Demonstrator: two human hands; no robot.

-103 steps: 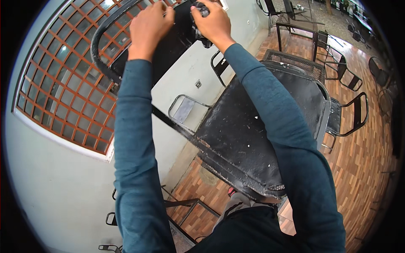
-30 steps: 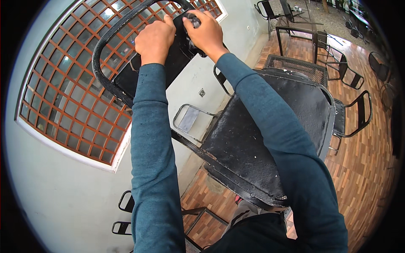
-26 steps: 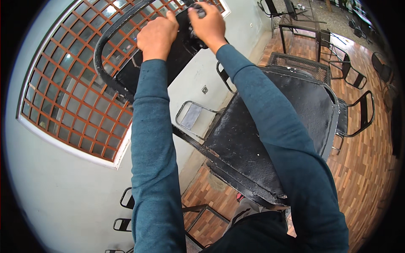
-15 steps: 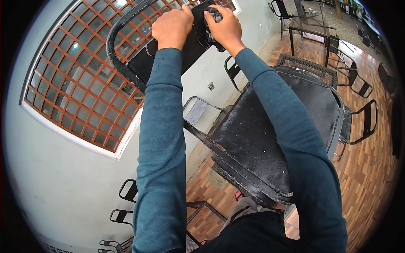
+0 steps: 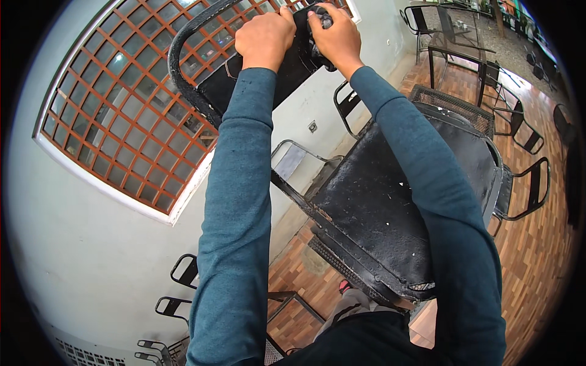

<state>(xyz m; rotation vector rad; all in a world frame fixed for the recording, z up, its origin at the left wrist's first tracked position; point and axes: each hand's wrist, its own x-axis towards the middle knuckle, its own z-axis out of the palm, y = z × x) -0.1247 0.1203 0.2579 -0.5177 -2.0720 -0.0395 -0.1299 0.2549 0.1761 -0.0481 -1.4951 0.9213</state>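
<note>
While both arms reach up and away from the body, the scene reads as follows.

Nearest, below: the person's dark trousers and a bit of a shoe [image 5: 345, 285] show at the lower edge, above a floor of reddish wood blocks [image 5: 537, 256].

Sleeves: both forearms wear teal long sleeves and run from the lower edge up to the top of the frame.

Chair seat: a black metal chair [image 5: 390, 213] is held up in front of the person; its scuffed, paint-flecked seat lies between and under the two arms, tilted.

Chair back: the curved tube frame and dark back panel [image 5: 244, 85] stand at the top, against the window.

Left grip: the left hand [image 5: 265, 39] is closed over the upper edge of the chair back, fingers curled round it, knuckles toward the camera.

Right grip: the right hand [image 5: 332, 36] is closed on a small dark object [image 5: 322, 18] pressed to the chair back just beside the left hand; what the object is cannot be told.

Labels and signs: none can be made out; a small pale socket plate [image 5: 312, 127] sits on the wall below the chair back.

Wall: a pale grey-green wall [image 5: 91, 244] fills the left side.

Window: a large window with a red-brown square grille [image 5: 122, 116] and white frame.

Farther room: more black metal chairs [image 5: 525, 195] stand right, and a dark metal table [image 5: 455, 49] stands at the far upper right.

Low left: black chair arms [image 5: 183, 280] show beside the wall.
</note>
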